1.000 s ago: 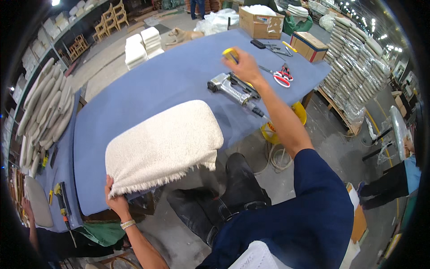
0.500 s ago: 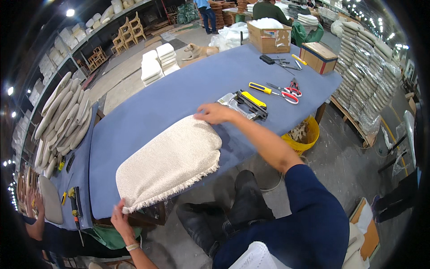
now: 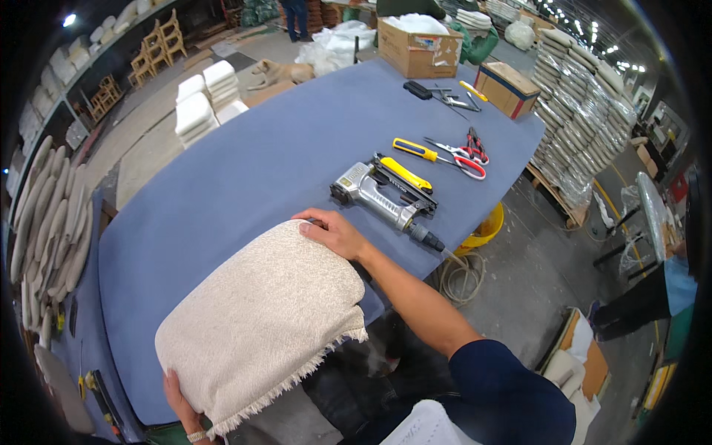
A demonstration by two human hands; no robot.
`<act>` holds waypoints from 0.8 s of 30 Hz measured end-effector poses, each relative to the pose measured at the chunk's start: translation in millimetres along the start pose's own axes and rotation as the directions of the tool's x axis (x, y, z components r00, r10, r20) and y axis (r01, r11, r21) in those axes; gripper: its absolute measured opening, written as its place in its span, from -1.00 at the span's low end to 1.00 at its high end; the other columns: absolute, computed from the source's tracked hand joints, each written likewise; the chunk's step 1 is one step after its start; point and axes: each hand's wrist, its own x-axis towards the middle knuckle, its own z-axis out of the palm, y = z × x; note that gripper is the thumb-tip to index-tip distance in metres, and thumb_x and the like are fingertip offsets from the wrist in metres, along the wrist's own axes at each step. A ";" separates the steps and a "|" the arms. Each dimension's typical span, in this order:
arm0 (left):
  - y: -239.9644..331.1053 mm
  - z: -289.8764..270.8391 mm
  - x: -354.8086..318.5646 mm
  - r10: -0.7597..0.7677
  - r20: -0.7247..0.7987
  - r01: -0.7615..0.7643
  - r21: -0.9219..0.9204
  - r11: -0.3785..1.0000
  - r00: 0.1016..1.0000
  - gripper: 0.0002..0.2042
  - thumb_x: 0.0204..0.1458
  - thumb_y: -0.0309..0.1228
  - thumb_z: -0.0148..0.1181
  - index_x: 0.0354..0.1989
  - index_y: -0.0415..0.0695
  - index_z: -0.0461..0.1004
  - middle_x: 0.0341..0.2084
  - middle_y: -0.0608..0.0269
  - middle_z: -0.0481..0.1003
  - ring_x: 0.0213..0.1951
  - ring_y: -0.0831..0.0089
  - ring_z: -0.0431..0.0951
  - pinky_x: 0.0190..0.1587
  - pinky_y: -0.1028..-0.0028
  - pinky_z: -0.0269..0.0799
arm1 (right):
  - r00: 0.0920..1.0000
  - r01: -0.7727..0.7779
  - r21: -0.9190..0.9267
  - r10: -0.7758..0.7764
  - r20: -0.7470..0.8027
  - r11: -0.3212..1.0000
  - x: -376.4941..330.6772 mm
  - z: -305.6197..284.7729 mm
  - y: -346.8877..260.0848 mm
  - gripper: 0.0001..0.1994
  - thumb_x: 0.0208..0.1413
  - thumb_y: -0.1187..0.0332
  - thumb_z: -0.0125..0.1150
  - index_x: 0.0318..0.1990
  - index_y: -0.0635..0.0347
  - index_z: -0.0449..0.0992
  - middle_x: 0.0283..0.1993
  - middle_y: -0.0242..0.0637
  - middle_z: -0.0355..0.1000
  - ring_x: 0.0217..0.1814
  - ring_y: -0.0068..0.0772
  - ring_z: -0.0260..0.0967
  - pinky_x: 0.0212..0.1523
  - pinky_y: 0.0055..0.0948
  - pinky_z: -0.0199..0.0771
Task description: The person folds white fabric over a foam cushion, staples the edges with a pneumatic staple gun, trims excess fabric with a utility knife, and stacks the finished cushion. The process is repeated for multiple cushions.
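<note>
A cream fabric-covered seat cushion point(image 3: 259, 322) lies at the near edge of the blue-covered worktable point(image 3: 245, 170), its frayed fabric edge hanging toward me. My left hand point(image 3: 180, 397) grips the cushion's near left corner from below. My right hand point(image 3: 331, 231) rests flat on the cushion's far right corner, fingers together. A silver and black pneumatic staple gun point(image 3: 382, 194) lies on the table just beyond my right hand, with its hose running off the table edge.
A yellow-handled screwdriver point(image 3: 414, 150), red-handled scissors point(image 3: 467, 159) and pliers lie further right. Cardboard boxes point(image 3: 419, 48) stand at the far end, white foam pads point(image 3: 200, 100) at the left. A yellow bucket point(image 3: 486, 226) and coiled hose sit on the floor; wrapped stacks point(image 3: 586, 111) are at right.
My right hand came back from the tools at the far right and now rests on the cushion's far corner. The view has drawn closer to the table.
</note>
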 end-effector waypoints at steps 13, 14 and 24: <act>4.7 10.4 23.0 0.144 0.038 -0.144 -0.015 0.989 0.989 -0.46 0.40 -0.09 0.01 0.22 -0.42 0.44 0.02 0.00 0.55 0.02 0.30 0.52 0.19 0.33 0.36 | 0.999 0.030 -0.047 -0.029 0.016 0.998 -11.3 -2.3 -8.3 -0.63 0.42 0.15 0.06 0.14 0.24 0.52 -0.03 -0.36 0.52 0.05 -0.52 0.38 0.13 -0.43 0.36; 13.9 26.2 21.5 0.148 0.017 -0.148 -0.038 0.988 0.989 -0.45 0.40 -0.09 0.01 0.21 -0.43 0.45 0.00 0.00 0.56 0.01 0.30 0.52 0.18 0.33 0.37 | 0.999 0.046 -0.080 -0.048 -0.022 0.996 -23.3 -5.8 -12.8 -0.63 0.41 0.14 0.06 0.12 0.25 0.52 -0.06 -0.35 0.51 0.02 -0.52 0.37 0.11 -0.43 0.36; 145.8 163.9 -148.9 0.373 0.405 -0.517 0.346 0.783 0.835 -0.37 0.31 0.09 0.10 0.10 -0.37 0.54 -0.07 -0.17 0.61 -0.07 0.09 0.56 0.04 0.16 0.43 | 0.839 -0.384 0.104 0.393 -0.376 0.918 -393.8 -36.2 -24.3 -0.53 0.43 -0.04 0.05 -0.02 0.27 0.56 -0.17 -0.31 0.53 -0.07 -0.48 0.36 0.03 -0.37 0.40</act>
